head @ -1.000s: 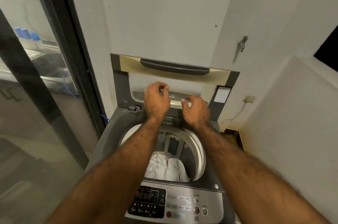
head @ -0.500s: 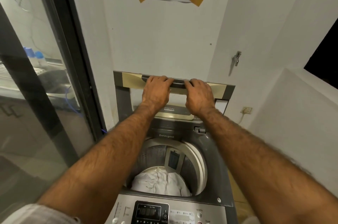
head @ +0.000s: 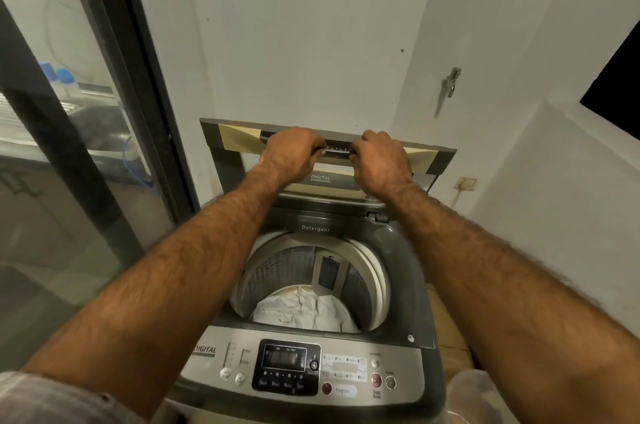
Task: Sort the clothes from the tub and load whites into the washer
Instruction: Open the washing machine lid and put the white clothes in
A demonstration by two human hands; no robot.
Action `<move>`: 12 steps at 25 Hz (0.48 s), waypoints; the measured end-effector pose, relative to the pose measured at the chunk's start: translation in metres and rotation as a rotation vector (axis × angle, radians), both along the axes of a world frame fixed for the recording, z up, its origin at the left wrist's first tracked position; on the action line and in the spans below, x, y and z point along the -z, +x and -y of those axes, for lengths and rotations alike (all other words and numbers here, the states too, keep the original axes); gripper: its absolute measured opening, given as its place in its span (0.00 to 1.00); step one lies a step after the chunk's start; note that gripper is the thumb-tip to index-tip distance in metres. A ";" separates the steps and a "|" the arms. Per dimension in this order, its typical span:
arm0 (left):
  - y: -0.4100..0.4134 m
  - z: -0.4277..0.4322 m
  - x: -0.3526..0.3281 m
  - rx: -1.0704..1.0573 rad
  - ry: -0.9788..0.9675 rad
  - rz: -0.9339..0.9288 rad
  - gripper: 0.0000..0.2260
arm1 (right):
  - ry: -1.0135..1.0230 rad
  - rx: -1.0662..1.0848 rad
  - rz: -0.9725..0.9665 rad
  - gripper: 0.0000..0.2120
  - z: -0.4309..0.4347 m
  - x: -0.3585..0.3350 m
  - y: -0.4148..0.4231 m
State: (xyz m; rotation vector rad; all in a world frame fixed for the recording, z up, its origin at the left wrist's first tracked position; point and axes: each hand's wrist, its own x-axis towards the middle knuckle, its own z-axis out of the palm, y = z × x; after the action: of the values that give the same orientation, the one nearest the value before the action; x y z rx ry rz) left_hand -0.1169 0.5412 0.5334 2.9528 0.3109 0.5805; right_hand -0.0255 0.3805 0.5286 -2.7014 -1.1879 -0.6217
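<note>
Both hands are curled shut over the dark handle (head: 337, 145) along the top edge of the raised lid (head: 239, 141) of the washer (head: 408, 271). The left hand (head: 294, 155) wraps the handle's left part with its fingers hooked over the front, knuckles up; the right hand (head: 379, 160) wraps the right part in the same way. The 2 hands sit near each other, with a short bare stretch of handle between them showing a row of small ridges. Both forearms are bare, and a pale woven sleeve (head: 52, 399) shows at the lower left corner of the view.

The lid is a flat panel with a grey frame and a glossy beige band, standing up against the white wall (head: 311, 42). The washer body is smooth grey plastic with a round cream rim around the opening. Inside, the drum (head: 277, 271) is perforated metal. The white clothes (head: 301, 311) lie crumpled and soft at the bottom of the drum, well below the hands and nearer the front edge of the washer. A silver control panel (head: 287, 368) with a dark display and round buttons runs along that front edge.
</note>
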 end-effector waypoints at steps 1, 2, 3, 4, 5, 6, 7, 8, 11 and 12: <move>-0.003 0.001 0.000 0.008 0.004 -0.005 0.12 | -0.007 -0.020 -0.013 0.13 0.003 -0.002 -0.002; -0.007 0.003 -0.001 0.015 0.003 -0.006 0.12 | -0.015 -0.038 -0.029 0.12 0.006 -0.004 -0.004; -0.010 0.004 -0.001 0.022 -0.006 -0.009 0.12 | -0.023 -0.053 -0.047 0.12 0.010 -0.006 -0.007; -0.014 0.006 -0.001 0.029 -0.015 -0.015 0.12 | -0.032 -0.065 -0.060 0.11 0.013 -0.008 -0.009; -0.017 0.006 -0.001 0.036 -0.023 -0.024 0.11 | -0.043 -0.077 -0.067 0.11 0.016 -0.009 -0.012; -0.020 0.006 -0.002 0.044 -0.036 -0.038 0.11 | -0.054 -0.088 -0.077 0.11 0.018 -0.010 -0.014; -0.023 0.006 -0.002 0.051 -0.058 -0.053 0.11 | -0.063 -0.099 -0.092 0.11 0.020 -0.011 -0.016; -0.025 0.007 -0.003 0.055 -0.083 -0.066 0.11 | -0.067 -0.109 -0.113 0.11 0.022 -0.012 -0.017; -0.034 0.012 -0.005 0.058 -0.130 -0.081 0.11 | -0.058 -0.133 -0.162 0.11 0.029 -0.013 -0.025; -0.038 0.015 -0.003 0.055 -0.137 -0.082 0.11 | -0.051 -0.135 -0.172 0.11 0.032 -0.012 -0.028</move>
State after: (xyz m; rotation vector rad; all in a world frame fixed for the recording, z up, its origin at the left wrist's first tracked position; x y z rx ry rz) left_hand -0.1548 0.5262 0.5367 2.8476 0.2643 0.4153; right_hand -0.0535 0.3485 0.5403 -2.6240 -1.3425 -0.3374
